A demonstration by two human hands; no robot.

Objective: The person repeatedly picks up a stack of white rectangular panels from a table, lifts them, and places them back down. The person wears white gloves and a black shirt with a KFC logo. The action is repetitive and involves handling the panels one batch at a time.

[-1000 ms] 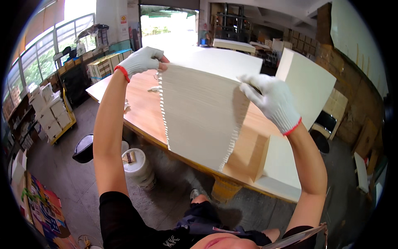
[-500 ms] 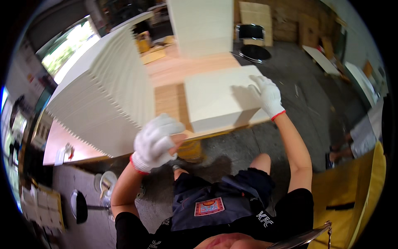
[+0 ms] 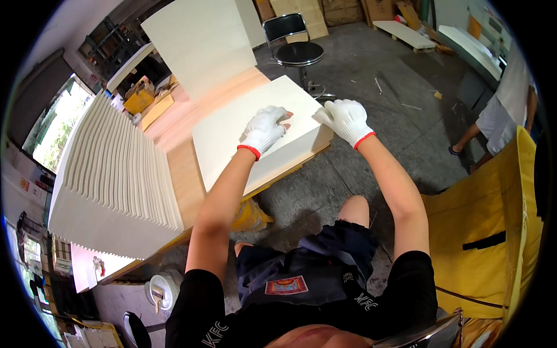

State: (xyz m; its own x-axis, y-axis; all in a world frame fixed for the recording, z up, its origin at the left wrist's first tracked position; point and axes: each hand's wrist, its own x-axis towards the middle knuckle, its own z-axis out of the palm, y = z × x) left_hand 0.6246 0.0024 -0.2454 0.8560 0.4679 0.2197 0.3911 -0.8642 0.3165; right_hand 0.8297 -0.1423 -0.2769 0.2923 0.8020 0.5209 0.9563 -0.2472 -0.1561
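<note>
A thick stack of white sheets (image 3: 220, 139) lies flat near the front edge of the wooden table. My left hand (image 3: 267, 127), in a white knit glove with a red cuff, rests on top of it. Its fingers are loosely spread, and bare fingertips poke out of the glove. At the stack's right corner is my right hand (image 3: 345, 120), gloved alike, with its fingers bent and closed at the sheet edge. How many sheets it grips is hidden. To the left, a large fanned stack of white sheets (image 3: 110, 180) leans with its edges stepped.
A tall white stack (image 3: 197, 46) stands at the table's back. Beyond the table is a black swivel chair (image 3: 299, 53). A yellow fabric-covered item (image 3: 470, 214) stands at my right, with another person (image 3: 502, 116) behind it. A white bucket with a brush (image 3: 165, 290) sits at lower left.
My left hand has moved from in front of the table up and right onto the stack. The right hand has gone from the stack's top to its right corner. My view has turned right.
</note>
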